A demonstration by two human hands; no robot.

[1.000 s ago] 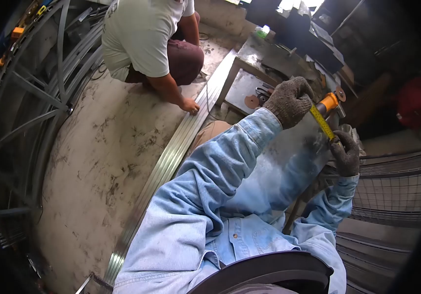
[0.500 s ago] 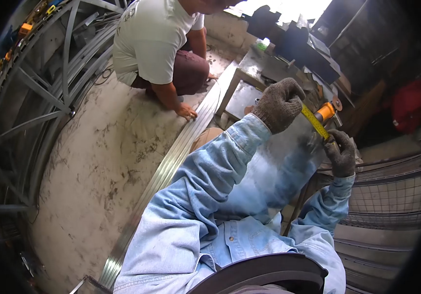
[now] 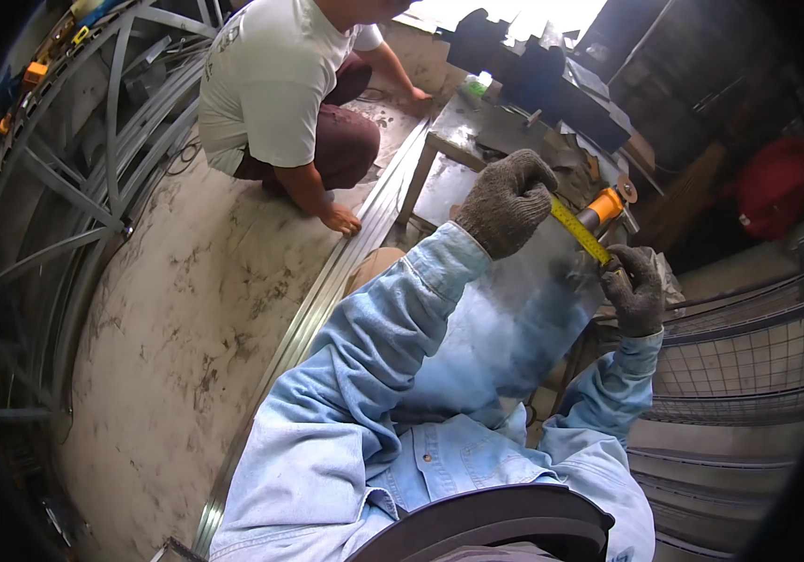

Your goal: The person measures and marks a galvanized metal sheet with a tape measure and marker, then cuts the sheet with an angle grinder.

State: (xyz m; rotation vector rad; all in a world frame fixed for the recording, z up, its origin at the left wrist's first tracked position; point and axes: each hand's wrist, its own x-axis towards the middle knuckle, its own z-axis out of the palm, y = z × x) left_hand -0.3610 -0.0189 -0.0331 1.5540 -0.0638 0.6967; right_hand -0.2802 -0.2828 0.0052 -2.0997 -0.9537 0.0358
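Observation:
My left hand (image 3: 507, 204), in a dark knitted glove, is closed at one end of a stretched yellow tape measure (image 3: 578, 230). At the other end of the blade, my right hand (image 3: 638, 290), gloved the same way, is closed on it. The tape case is not plainly visible. Just behind the blade, an orange angle grinder (image 3: 605, 205) with a disc lies on the metal-topped workbench (image 3: 500, 309).
Left of the bench, long shiny metal bars (image 3: 313, 318) run along the floor. A person in a white shirt (image 3: 275, 94) squats beside them, hands near the bars. Curved metal frames (image 3: 116, 122) stand at far left; wire mesh (image 3: 730, 365) is at right.
The squatting person's far arm has stretched forward toward the far end of the bars. The whole view has shifted slightly; my hands keep the tape stretched between them.

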